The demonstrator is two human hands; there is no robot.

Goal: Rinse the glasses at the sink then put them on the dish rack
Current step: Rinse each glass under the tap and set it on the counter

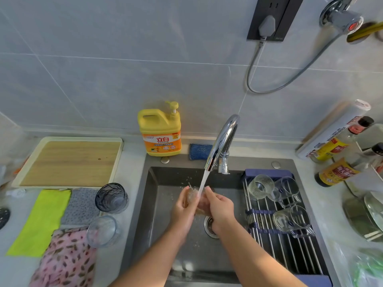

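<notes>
Over the dark sink [157,204] I hold a clear glass [200,204] between both hands, under the water running from the chrome faucet [222,141]. My left hand [184,208] grips its left side and my right hand [220,208] wraps its right side. The glass is mostly hidden by my fingers. Several clear glasses, such as a ribbed glass [260,186] and a handled glass [292,219], lie on the dish rack [269,241] across the sink's right side. A dark glass [112,197] and a clear glass [103,230] stand on the counter to the left.
A yellow detergent bottle [159,131] and a blue sponge [200,151] sit behind the sink. Cloths [39,220] and a wooden tray [70,162] lie on the left counter. Sauce bottles [335,170] and dishes [369,216] crowd the right counter.
</notes>
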